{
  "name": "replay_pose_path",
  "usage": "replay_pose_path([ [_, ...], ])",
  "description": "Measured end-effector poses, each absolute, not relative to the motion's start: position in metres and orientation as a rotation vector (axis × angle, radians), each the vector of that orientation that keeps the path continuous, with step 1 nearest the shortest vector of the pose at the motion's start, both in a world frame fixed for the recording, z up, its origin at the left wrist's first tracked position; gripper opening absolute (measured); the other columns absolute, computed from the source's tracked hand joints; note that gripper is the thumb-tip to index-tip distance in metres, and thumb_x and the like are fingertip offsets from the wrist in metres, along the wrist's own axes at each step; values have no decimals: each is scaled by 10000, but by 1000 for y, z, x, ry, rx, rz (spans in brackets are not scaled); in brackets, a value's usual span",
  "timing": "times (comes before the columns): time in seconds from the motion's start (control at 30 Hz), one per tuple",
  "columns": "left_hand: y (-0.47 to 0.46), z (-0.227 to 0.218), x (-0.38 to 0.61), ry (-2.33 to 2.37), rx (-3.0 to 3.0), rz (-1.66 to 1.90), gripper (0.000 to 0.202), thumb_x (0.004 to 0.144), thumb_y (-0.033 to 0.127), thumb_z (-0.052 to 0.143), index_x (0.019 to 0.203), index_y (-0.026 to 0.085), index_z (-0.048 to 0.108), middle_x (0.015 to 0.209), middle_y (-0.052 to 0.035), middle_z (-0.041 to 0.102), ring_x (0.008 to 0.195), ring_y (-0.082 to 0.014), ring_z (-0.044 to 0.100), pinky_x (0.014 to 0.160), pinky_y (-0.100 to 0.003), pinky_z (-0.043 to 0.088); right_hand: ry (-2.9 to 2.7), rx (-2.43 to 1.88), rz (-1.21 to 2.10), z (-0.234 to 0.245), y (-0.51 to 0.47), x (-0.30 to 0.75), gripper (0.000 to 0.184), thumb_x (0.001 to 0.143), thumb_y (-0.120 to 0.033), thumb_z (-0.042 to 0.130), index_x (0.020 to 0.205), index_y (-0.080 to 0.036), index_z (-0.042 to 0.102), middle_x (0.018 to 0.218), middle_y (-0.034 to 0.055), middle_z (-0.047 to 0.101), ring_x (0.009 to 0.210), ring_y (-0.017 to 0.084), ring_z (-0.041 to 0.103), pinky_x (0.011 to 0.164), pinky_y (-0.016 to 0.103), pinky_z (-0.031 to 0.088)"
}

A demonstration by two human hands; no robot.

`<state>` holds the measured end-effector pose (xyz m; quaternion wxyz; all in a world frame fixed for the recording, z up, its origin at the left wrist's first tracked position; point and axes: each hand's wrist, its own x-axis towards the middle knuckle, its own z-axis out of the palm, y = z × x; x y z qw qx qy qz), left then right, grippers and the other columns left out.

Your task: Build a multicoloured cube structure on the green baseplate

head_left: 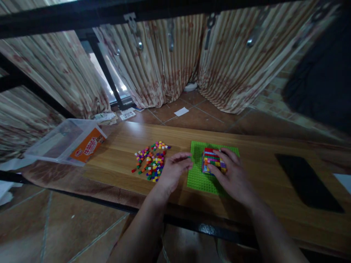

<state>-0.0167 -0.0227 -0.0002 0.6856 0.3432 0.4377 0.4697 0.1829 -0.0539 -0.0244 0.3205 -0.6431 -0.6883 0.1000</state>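
A block of stacked toy bricks [208, 159], in rows of red, white, green, purple and other colours, stands on a bright green studded baseplate [197, 182]. My right hand [231, 173] is closed round the block's right side, covering part of it, thumb at the near edge and fingers over the top. Just left of the baseplate, my left hand [177, 170] pinches what looks like a small green brick [189, 157] at the fingertips. Beside that hand, a loose pile of small coloured bricks [155, 162] is spread over the wooden table [115, 160].
A clear plastic box [57, 146] with an orange label stands at the table's left end. On the right lies a flat black rectangular thing [307, 180]. A dark metal bar [203, 228] runs along the near edge. Curtains [164, 65] hang behind, with papers [181, 111] on the tiled floor.
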Motion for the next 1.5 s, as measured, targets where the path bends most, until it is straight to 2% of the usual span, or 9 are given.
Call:
replay_pose_path([
  [0.1,-26,-2,-7,969,789,992,274,595,196,796,847,134,708,667,12,648,613,-85,585,658,-238,480,-1829,-1665,299,-22,-55,187,553,888,-585,515,1314,-236,566,1404,124,457,1309,323,440,1114,534,365],
  [0.27,-30,-6,3,972,880,959,186,658,224,749,817,138,702,613,11,651,578,-98,590,629,-242,481,-1923,-1604,464,-15,-59,201,599,847,-568,598,1359,-270,509,1484,105,395,1358,318,410,1124,537,360],
  [0.4,-29,-11,8,1038,983,961,144,692,208,709,824,155,689,637,16,663,592,-105,607,619,-236,487,-1945,-1608,505,-13,-61,205,623,830,-534,628,1381,-284,484,1520,95,357,1384,327,382,1123,549,356],
  [0.63,-30,-12,10,1042,1049,959,130,714,235,691,824,166,695,654,18,664,608,-109,606,627,-236,482,-1956,-1588,467,-12,-60,202,592,838,-471,616,1387,-293,483,1499,96,383,1385,331,383,1125,547,354],
  [0.9,-30,-7,8,1036,1086,960,205,621,159,767,817,155,706,725,20,654,627,-84,557,616,-207,435,-1971,-1613,472,-11,-60,202,581,842,-433,623,1381,-265,482,1504,100,371,1393,303,370,1144,516,337],
  [1.17,-34,-16,11,1038,1403,977,156,778,184,672,923,175,729,845,-26,701,777,-136,624,750,-258,498,-1968,-1594,485,-9,-60,202,591,840,-425,617,1399,-318,458,1512,76,356,1391,317,373,1130,545,348],
  [1.5,-45,-17,20,1158,1865,1055,208,891,224,600,1043,227,742,979,-52,724,895,-159,668,842,-283,536,-1977,-1597,470,-11,-60,201,582,837,-402,624,1385,-279,470,1507,92,357,1391,309,367,1140,518,346],
])
